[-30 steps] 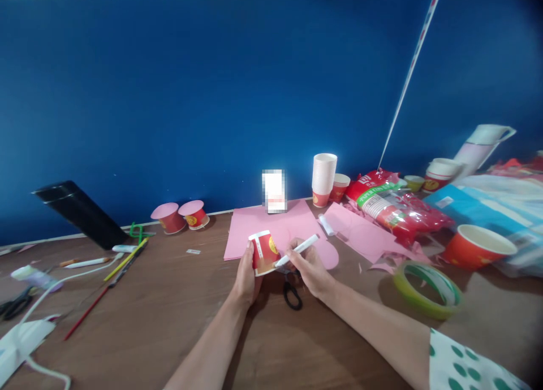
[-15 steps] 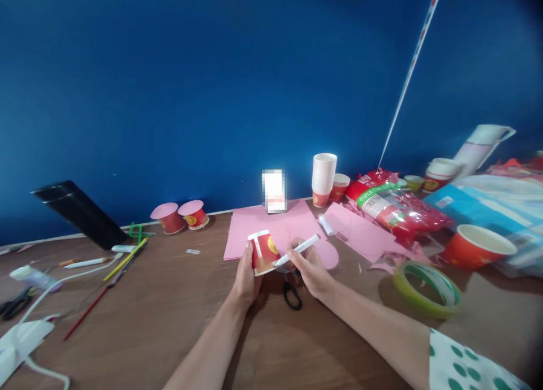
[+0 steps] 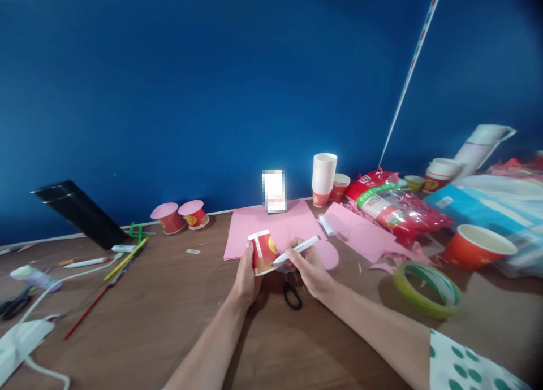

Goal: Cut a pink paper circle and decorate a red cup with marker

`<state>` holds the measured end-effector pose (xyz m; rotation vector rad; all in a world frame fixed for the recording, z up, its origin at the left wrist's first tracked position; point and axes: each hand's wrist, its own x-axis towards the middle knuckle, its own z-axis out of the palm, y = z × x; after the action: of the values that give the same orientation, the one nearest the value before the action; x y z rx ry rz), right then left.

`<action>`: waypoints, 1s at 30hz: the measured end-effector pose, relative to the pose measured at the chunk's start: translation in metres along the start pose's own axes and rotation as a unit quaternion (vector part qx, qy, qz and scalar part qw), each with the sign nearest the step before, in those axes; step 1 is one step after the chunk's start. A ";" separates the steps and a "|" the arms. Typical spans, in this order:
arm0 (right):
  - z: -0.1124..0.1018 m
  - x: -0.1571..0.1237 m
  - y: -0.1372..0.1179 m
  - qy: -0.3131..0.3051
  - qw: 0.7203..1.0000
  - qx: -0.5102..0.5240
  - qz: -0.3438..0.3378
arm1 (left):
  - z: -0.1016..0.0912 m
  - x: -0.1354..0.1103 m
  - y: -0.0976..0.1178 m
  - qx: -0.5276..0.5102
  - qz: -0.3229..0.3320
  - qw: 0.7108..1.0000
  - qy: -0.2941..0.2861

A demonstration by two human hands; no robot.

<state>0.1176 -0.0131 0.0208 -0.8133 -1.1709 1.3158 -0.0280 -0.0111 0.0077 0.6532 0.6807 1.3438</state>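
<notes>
My left hand point(image 3: 247, 278) grips a red paper cup point(image 3: 263, 251) that is tipped upside down above the brown table point(image 3: 169, 322). My right hand point(image 3: 308, 267) pinches a white marker point(image 3: 297, 249), whose tip touches the cup's side near its rim. Black scissors point(image 3: 292, 294) lie on the table just under my hands. A pink paper sheet point(image 3: 271, 226) lies behind the cup, with a cut pink circle point(image 3: 328, 255) beside my right hand.
Two inverted red cups point(image 3: 182, 216) topped with pink circles stand at the blue wall. A white cup stack point(image 3: 323, 178), a red cup package point(image 3: 390, 206), a red bowl point(image 3: 479, 246) and a green tape roll point(image 3: 426, 288) lie right. Pencils point(image 3: 114, 268), a cable and a black box point(image 3: 78, 212) lie left.
The marker tip has shifted slightly along the cup's side; both hands stay nearly in place.
</notes>
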 end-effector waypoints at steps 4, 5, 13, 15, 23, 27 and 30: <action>0.000 0.000 0.001 -0.002 1.000 -0.006 -0.002 | -0.001 0.000 0.000 0.002 0.003 1.000 0.003; 0.000 0.000 0.000 0.003 1.000 -0.001 -0.002 | -0.001 0.001 -0.001 0.002 0.002 1.000 -0.001; 0.003 0.001 -0.001 0.038 0.998 0.041 0.001 | 0.001 0.001 -0.002 0.003 0.013 1.000 0.012; 0.003 0.001 -0.001 0.045 0.998 0.039 0.005 | 0.002 0.000 -0.002 0.002 0.013 1.000 0.017; 0.003 0.002 0.001 0.050 0.998 0.029 0.007 | 0.006 -0.002 0.002 0.004 -0.003 1.000 0.009; 0.003 0.002 0.000 0.051 0.998 0.024 0.008 | 0.007 -0.002 0.002 0.002 0.001 1.000 0.018; 0.003 0.002 0.000 0.043 0.999 0.032 0.004 | 0.006 -0.001 0.000 -0.001 0.002 1.000 0.022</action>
<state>0.1146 -0.0120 0.0215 -0.8213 -1.0531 1.3054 -0.0236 -0.0122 0.0122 0.6254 0.7147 1.3646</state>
